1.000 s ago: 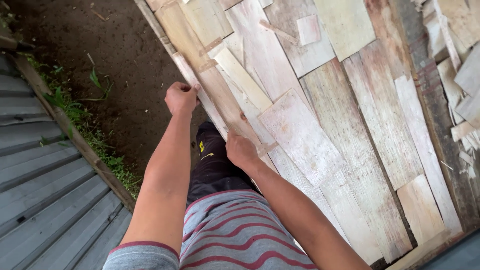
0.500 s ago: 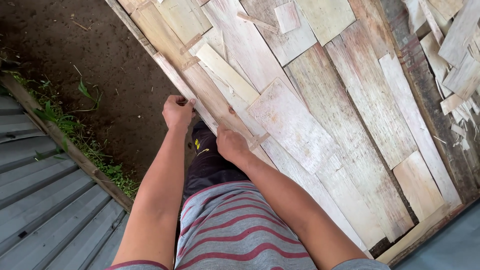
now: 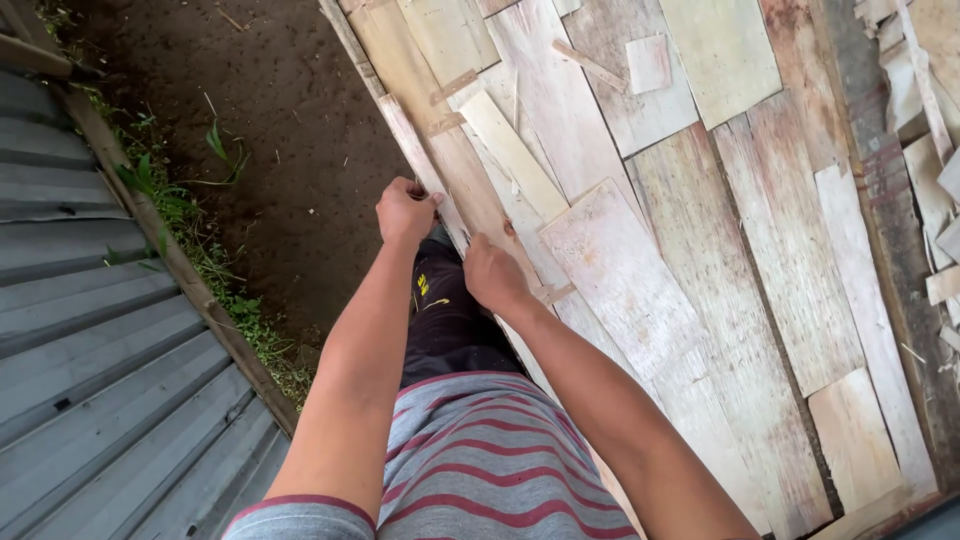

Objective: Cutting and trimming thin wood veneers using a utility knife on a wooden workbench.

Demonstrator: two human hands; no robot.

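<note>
I look down at a wide bed of thin wood veneer sheets (image 3: pixel 700 260), pale and overlapping. My left hand (image 3: pixel 404 210) is closed around the edge of a narrow pale veneer strip (image 3: pixel 415 140) at the bed's near border. My right hand (image 3: pixel 492 272) presses down on the veneer beside a larger pinkish sheet (image 3: pixel 620 270), fingers curled over its edge. Both forearms reach forward from my striped shirt (image 3: pixel 480 460).
Corrugated grey metal sheeting (image 3: pixel 90 380) lies at the left, bordered by a wooden beam (image 3: pixel 180 265) with grass along it. Bare dark soil (image 3: pixel 290 120) fills the gap to the veneer bed. Loose veneer scraps (image 3: pixel 930 100) pile at the far right.
Both hands stay at the bed's near edge. The left hand keeps its grip on the strip; the right hand has shifted slightly along the edge. My view has tilted a little.
</note>
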